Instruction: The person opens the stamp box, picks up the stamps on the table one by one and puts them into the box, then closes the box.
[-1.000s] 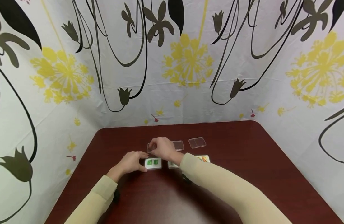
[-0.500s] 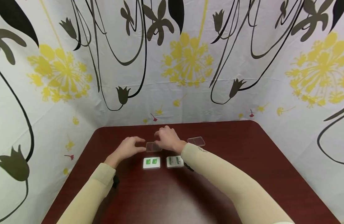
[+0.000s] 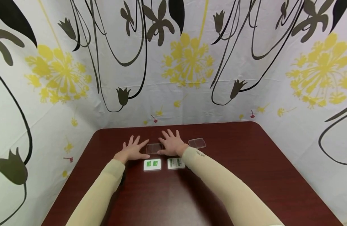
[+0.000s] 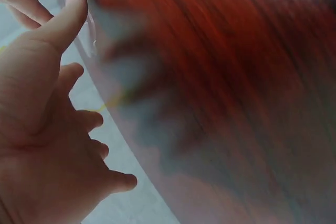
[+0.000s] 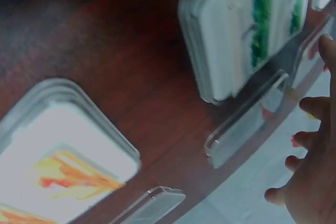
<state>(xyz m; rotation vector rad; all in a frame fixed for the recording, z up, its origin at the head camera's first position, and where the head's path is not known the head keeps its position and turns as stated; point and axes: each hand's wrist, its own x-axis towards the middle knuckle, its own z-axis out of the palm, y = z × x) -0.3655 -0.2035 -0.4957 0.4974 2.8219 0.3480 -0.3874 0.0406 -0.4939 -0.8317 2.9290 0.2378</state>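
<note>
My left hand [image 3: 133, 150] is stretched toward the back of the table, fingers spread, thumb near the left side of a clear plastic lid [image 3: 153, 148]. On that lid's other side is my right hand [image 3: 172, 144], also with fingers fanned out. Neither hand grips anything. In front of them lie a clear case with two green pictures [image 3: 152, 164] and a clear case with grey-green pictures [image 3: 175, 163]. A case with an orange picture [image 5: 68, 177] shows in the right wrist view; the right sleeve hides it from the head view. Another clear lid [image 5: 241, 124] lies near the right hand.
A third clear lid [image 3: 197, 143] rests right of the right hand. The dark red tabletop [image 3: 162, 194] ends close behind the fingers. Beyond that edge hangs a white patterned cloth [image 3: 190, 108], which also runs along both sides.
The left hand has moved from beside the left case up to the left lid. The right hand has shifted slightly right and back. Fingers of both hands, bent before, are now spread.
</note>
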